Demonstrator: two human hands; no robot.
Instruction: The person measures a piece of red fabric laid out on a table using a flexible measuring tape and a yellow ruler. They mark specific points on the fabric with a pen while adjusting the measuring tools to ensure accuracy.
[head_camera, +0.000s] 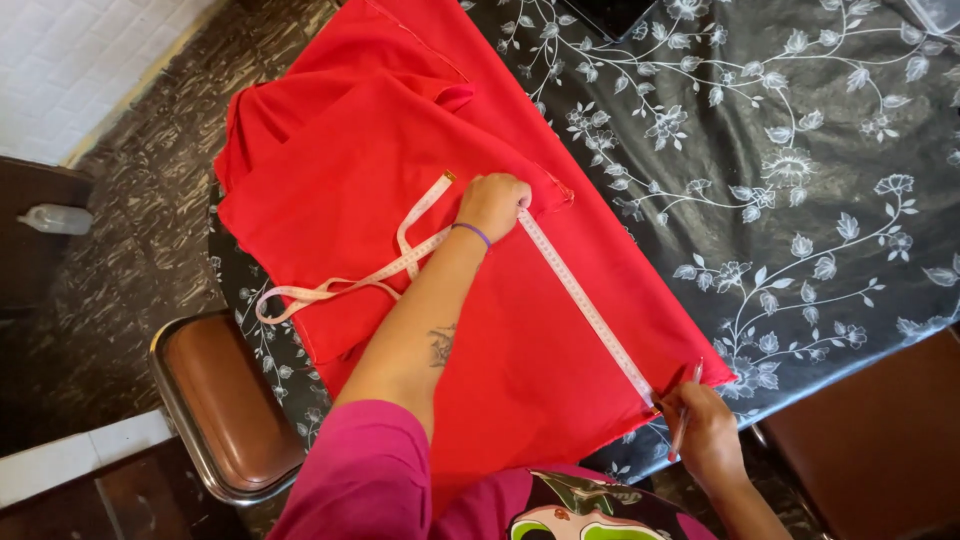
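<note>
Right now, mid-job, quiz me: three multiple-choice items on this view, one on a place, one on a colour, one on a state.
1. Where does the left hand press the measuring tape?
A. On the red fabric, near a folded edge
B. On the chair seat
C. On the bare flowered tablecloth

2. What colour is the band on the left wrist?
A. Green
B. Purple
C. White

3. How does the tape lie between the two hands?
A. Coiled up
B. Pulled straight
C. Hanging off the table

Answers:
1 A, the fist rests on the fabric.
2 B, a thin purple band circles the wrist.
3 B, it runs straight to the right hand, whose grip also holds a pen; only the spare end loops to the left.
</note>
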